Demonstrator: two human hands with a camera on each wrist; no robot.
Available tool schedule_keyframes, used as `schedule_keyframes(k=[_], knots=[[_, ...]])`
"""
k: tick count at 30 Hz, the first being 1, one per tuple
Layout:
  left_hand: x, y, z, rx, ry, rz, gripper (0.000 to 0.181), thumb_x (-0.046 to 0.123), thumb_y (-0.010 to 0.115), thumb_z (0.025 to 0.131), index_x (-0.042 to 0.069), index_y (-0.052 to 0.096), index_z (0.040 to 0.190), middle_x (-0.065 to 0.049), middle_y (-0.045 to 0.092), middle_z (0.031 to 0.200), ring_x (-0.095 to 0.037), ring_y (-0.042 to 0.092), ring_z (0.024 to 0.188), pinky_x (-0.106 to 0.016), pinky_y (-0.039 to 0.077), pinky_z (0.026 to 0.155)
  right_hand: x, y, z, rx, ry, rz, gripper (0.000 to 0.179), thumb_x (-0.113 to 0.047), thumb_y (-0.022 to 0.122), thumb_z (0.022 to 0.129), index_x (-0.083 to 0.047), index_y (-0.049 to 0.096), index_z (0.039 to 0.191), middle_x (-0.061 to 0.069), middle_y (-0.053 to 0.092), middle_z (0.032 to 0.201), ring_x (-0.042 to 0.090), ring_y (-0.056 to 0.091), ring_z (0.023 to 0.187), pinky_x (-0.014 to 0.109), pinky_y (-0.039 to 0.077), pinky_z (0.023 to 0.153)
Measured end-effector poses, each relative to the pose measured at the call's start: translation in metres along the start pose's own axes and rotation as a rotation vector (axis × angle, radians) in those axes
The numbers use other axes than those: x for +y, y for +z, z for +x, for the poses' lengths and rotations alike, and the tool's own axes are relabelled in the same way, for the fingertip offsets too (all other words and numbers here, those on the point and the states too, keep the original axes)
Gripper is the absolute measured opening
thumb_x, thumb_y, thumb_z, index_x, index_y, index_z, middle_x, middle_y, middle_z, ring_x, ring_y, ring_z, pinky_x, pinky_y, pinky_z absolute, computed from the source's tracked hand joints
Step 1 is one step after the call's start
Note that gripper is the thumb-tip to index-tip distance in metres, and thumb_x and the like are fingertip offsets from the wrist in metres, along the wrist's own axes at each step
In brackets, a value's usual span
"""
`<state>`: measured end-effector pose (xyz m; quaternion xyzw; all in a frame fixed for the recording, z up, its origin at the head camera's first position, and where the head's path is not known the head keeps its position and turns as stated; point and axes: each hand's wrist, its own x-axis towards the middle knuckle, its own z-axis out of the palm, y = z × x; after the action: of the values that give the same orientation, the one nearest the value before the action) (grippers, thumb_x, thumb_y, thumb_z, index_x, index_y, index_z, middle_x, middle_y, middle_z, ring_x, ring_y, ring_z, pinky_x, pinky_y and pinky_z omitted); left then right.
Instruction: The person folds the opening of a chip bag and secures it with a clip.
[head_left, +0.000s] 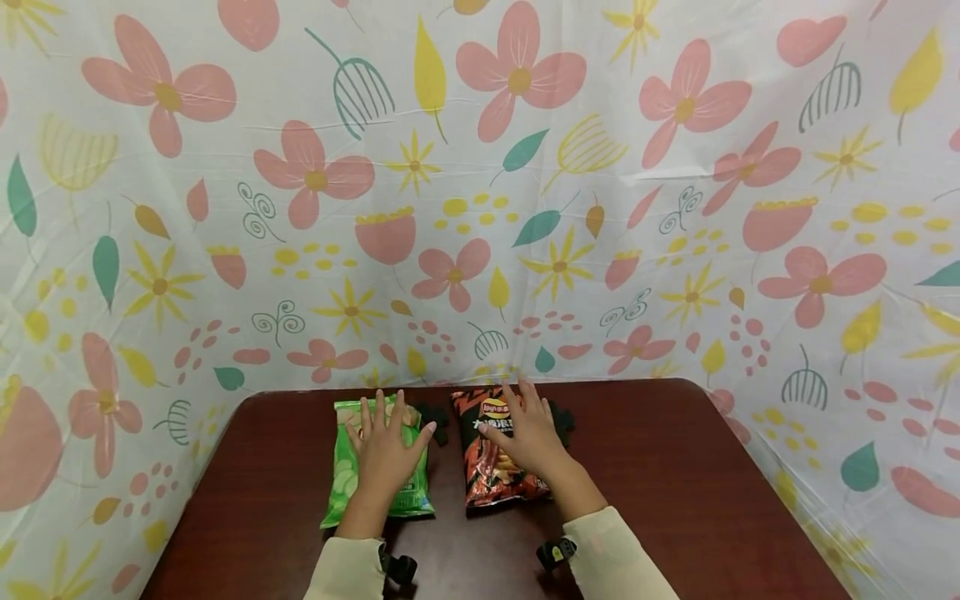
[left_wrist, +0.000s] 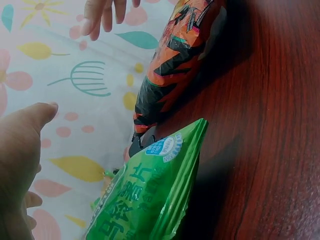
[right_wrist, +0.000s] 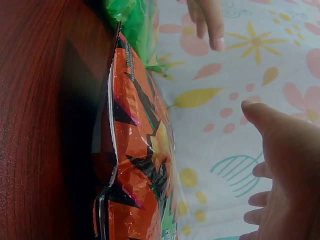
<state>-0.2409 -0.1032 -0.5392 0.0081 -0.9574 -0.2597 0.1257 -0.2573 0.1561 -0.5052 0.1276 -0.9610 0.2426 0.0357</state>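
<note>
A green bag of potato chips [head_left: 342, 483] lies on the left of the table, and an orange and black chip bag [head_left: 483, 479] lies to its right. Above the green bag is my left hand [head_left: 385, 454], fingers spread and straight; the left wrist view shows a gap between the hand and the bag. My right hand [head_left: 536, 437] hovers likewise over the orange and black bag, its thumb held out to the side. In the right wrist view, the fingers stay apart from that bag's puffed front [right_wrist: 145, 150]. Neither hand holds anything.
Small dark objects [head_left: 433, 423] poke out from behind the bags, partly hidden. Both bags lie on a reddish-brown table [head_left: 247, 500]. A white cloth with flower prints [head_left: 480, 192] hangs behind the table and at its sides. Each wrist carries a black strap with a camera [head_left: 400, 570].
</note>
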Motion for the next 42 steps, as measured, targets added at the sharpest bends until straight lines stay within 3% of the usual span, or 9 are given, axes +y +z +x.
schedule_keyframes(k=[8,20,25,33,42], knots=[[-0.005,-0.003,-0.001,-0.013,-0.03,-0.027,0.09,0.071,0.052,0.093,0.023,0.023,0.163,-0.014,0.007,0.171,-0.043,-0.004,0.157,-0.075,0.0,0.118,-0.001,0.002,0.003,-0.017,-0.002,0.016,0.09,-0.058,0.06,0.097,-0.018,0.015,0.164,0.019,0.007,0.17,0.039,0.006,0.158,0.063,0.009,0.125],[-0.011,-0.003,-0.005,-0.014,-0.074,-0.026,0.093,0.072,0.053,0.092,0.015,0.029,0.161,-0.018,0.015,0.169,-0.046,0.002,0.157,-0.077,0.004,0.117,-0.006,0.007,0.004,-0.034,-0.004,0.055,0.088,-0.056,0.06,0.097,-0.021,0.014,0.164,0.018,0.007,0.17,0.041,0.009,0.157,0.064,0.016,0.123],[-0.013,-0.004,-0.007,-0.003,-0.1,-0.043,0.091,0.069,0.056,0.093,0.013,0.03,0.16,-0.021,0.018,0.168,-0.047,0.007,0.156,-0.077,0.007,0.116,-0.01,0.006,0.002,-0.061,-0.008,0.064,0.088,-0.056,0.059,0.098,-0.019,0.015,0.164,0.02,0.013,0.169,0.043,0.015,0.156,0.065,0.018,0.122],[-0.018,0.0,-0.011,-0.001,-0.133,-0.067,0.093,0.066,0.054,0.095,0.009,0.023,0.162,-0.024,0.018,0.167,-0.047,0.009,0.155,-0.078,0.01,0.115,-0.013,0.007,0.0,-0.081,0.018,0.083,0.085,-0.059,0.058,0.097,-0.019,0.021,0.163,0.017,0.022,0.167,0.043,0.027,0.152,0.067,0.031,0.115],[-0.024,-0.002,-0.014,0.024,-0.158,-0.064,0.088,0.057,0.06,0.096,0.005,0.03,0.159,-0.025,0.021,0.166,-0.048,0.013,0.155,-0.078,0.008,0.115,-0.018,0.012,0.0,-0.115,-0.035,0.123,0.085,-0.062,0.054,0.098,-0.015,0.024,0.162,0.017,0.029,0.163,0.042,0.032,0.149,0.063,0.036,0.113]])
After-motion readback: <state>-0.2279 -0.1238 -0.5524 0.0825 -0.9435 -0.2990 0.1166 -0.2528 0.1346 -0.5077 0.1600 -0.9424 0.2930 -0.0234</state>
